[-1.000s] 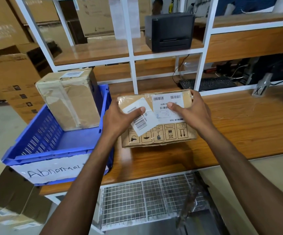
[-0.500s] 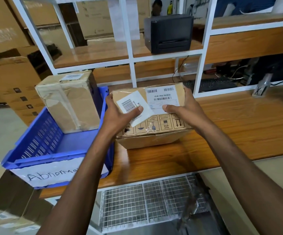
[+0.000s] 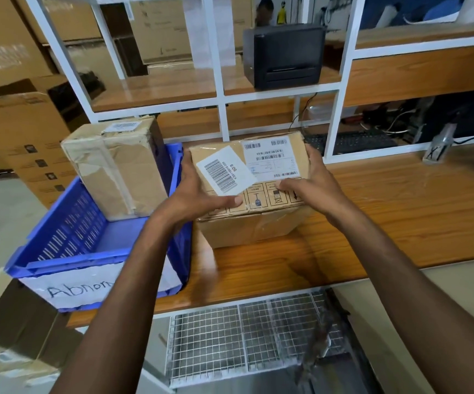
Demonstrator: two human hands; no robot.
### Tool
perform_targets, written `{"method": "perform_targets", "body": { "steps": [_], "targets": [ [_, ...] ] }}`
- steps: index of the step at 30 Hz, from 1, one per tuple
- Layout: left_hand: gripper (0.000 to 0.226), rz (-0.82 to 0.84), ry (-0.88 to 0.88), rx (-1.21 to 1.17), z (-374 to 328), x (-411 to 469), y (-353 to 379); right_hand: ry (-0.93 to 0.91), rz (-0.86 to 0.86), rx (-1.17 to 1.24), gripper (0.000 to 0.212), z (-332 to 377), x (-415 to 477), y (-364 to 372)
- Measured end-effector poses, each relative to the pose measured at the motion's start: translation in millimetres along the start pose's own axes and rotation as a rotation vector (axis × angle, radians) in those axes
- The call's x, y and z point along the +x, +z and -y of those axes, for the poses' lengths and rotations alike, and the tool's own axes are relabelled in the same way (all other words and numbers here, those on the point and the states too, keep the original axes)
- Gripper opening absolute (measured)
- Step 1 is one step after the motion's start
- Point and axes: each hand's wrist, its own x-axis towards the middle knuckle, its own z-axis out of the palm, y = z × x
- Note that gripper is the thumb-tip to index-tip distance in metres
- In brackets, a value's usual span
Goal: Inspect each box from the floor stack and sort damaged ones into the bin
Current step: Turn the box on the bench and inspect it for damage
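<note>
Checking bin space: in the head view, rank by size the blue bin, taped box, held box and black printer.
1. Blue bin
2. taped box and held box, too alike to rank
3. black printer, smallest-looking but farther away

On top of the cardboard box (image 3: 252,228), a white label (image 3: 224,173) is stuck. It bears a barcode, "50 g" and a code line too small to be read. Just right of it on the same box, a shipping label (image 3: 269,157) with several barcodes is seen, its print illegible. Below both, a row of handling pictograms (image 3: 258,199) is printed. Left of the box, "Abnorm" is handwritten on a paper sign (image 3: 82,288) fixed to the blue bin (image 3: 68,237). The rest is hidden by an arm.
</note>
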Motion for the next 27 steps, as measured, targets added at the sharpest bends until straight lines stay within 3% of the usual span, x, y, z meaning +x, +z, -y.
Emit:
{"method": "perform_targets", "body": {
  "steps": [2, 8, 13, 19, 27],
  "targets": [
    [0.152, -0.012, 0.042, -0.023, 2.6, -1.2, 1.0, -0.015, 0.006, -0.007, 0.102, -1.7, 0.1, 0.8],
    [0.146, -0.090, 0.108, -0.063, 7.6, -2.3, 5.0, -0.033, -0.083, 0.015, 0.099, -2.2, 1.1, 7.6],
    [0.116, -0.205, 0.159, -0.051, 6.9, -2.7, 18.4, -0.021, -0.114, -0.002, 0.099, -1.0, 3.2, 12.5],
    [0.128, -0.119, 0.155, 0.053, 16.4, 5.4, 12.3, 0.014, -0.035, 0.037, 0.118, -9.7, 4.4, 5.2],
    [0.137, -0.162, 0.168, 0.136, 19.8, -1.6, 23.9, -0.008, -0.039, -0.016, 0.117, -9.3, -0.2, 8.4]
  ]
}}
